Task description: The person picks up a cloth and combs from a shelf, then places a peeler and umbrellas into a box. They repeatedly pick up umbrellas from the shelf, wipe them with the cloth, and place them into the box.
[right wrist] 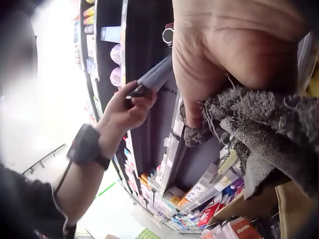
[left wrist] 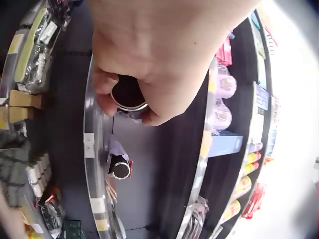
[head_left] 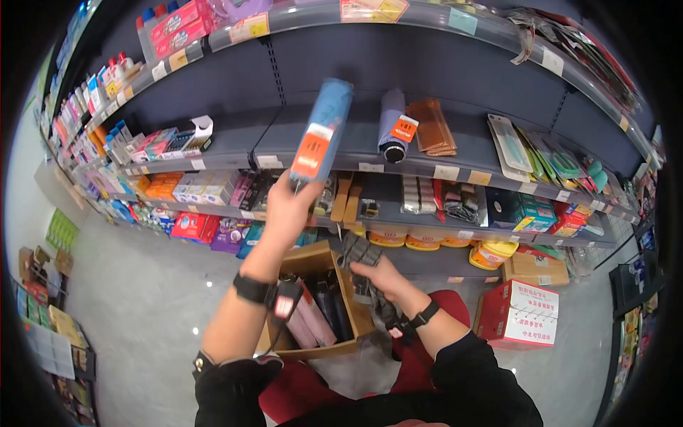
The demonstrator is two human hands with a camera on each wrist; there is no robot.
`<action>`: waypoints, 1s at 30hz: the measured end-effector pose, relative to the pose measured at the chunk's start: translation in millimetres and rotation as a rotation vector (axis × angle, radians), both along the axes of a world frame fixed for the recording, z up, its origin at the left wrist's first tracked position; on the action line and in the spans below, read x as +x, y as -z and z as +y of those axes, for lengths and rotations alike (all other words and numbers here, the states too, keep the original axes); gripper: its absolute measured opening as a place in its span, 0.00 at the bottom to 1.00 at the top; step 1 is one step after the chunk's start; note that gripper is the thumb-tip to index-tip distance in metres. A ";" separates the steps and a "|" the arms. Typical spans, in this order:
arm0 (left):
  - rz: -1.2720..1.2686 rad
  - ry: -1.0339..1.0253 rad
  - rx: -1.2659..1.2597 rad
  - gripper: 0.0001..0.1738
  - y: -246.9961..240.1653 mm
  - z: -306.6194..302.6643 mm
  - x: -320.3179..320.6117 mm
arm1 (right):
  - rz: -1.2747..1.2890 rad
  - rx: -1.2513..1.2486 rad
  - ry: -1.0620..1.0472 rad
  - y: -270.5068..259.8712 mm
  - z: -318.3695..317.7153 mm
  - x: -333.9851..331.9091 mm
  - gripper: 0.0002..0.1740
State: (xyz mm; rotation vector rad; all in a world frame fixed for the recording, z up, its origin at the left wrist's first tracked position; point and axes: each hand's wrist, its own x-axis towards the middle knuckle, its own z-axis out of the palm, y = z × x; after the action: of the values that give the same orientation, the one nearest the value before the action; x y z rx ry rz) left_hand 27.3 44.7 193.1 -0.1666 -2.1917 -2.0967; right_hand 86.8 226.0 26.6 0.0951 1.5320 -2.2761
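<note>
My left hand (head_left: 287,213) grips a blue folding umbrella (head_left: 329,117) by its handle end and holds it up at the middle shelf (head_left: 284,132). An orange tag (head_left: 313,153) is on its side. In the left wrist view, fingers and thumb curl round the dark, silver-rimmed handle end (left wrist: 128,93). My right hand (head_left: 386,276) holds a crumpled grey cloth (head_left: 361,250) lower down, over the right edge of an open cardboard box (head_left: 363,309). Its rough pile shows in the right wrist view. A purple folding umbrella (head_left: 392,114) with a similar tag lies on the middle shelf.
Beside the purple umbrella lie flat brown packs (head_left: 432,128). Pink (head_left: 313,317) and black umbrellas (head_left: 336,302) are inside the cardboard box, between the person's knees. A red and white carton (head_left: 518,314) stands on the floor at right. The upper shelf edge (head_left: 306,23) overhangs.
</note>
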 end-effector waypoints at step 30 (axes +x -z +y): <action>0.527 -0.117 -1.287 0.45 -4.9 160.6 -87.8 | 0.596 0.818 -0.020 26.3 -2.7 5.4 0.29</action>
State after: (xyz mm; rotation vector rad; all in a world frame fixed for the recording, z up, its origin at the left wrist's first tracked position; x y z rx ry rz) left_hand -60.5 205.3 198.0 -0.5563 -2.6312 -0.2357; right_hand 92.2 223.3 0.3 -0.4079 2.6636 -1.5737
